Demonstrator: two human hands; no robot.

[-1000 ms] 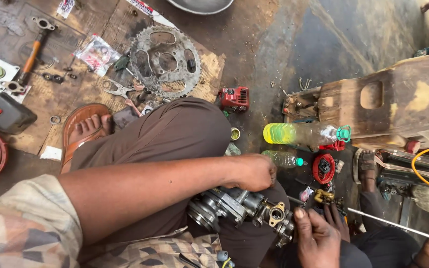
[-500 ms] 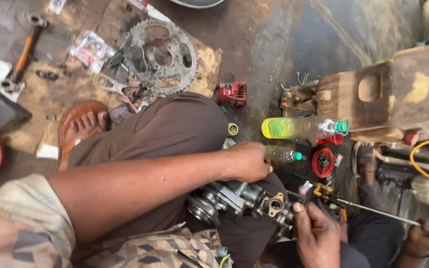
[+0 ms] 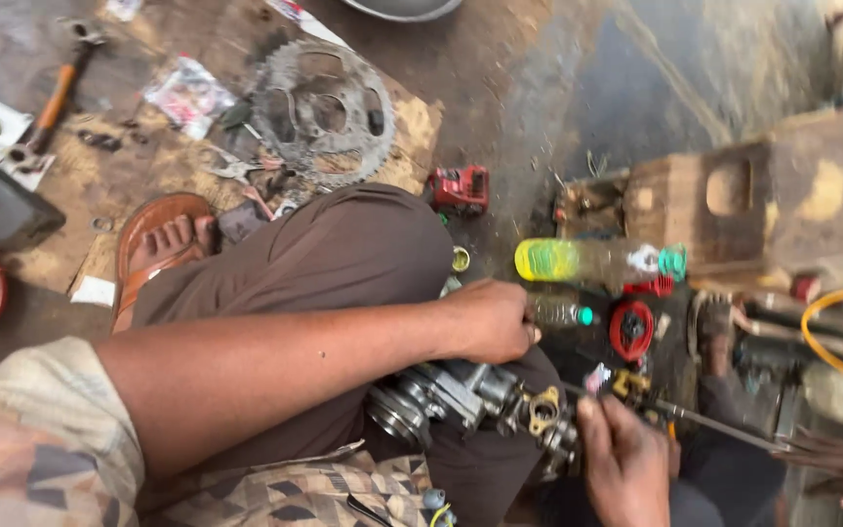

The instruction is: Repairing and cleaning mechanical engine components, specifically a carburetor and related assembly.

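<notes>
Both hands are on this metal engine part [image 3: 470, 400] sitting in my lap, a chunky grey casting with a brass-coloured fitting at the near end. My left hand [image 3: 490, 320] is curled over the top of it, knuckles up, fingers wrapped down the far side, so it's closed, but I honestly can't tell how much of the part is actually inside the grip since my own hand hides it. My right hand [image 3: 626, 464] is down at the fitting end, fingers bent and pinched in close to the part; it's touching there, but whether it has hold of the thin metal rod [image 3: 714, 422] that runs off to the right is too blurry to call.

Just past my left hand there's a yellow-green plastic bottle [image 3: 587, 260] lying on its side with a teal cap, a smaller clear bottle [image 3: 558, 312] beside it, and a red round part [image 3: 631, 330] next to that. A small red tool [image 3: 461, 187] sits by my knee. Further out on the cardboard: a big sprocket [image 3: 329, 112], a hammer [image 3: 56, 93] with an orange handle, and my foot in a brown sandal [image 3: 153, 244]. Someone else's hand [image 3: 836, 464] shows at the right edge.
</notes>
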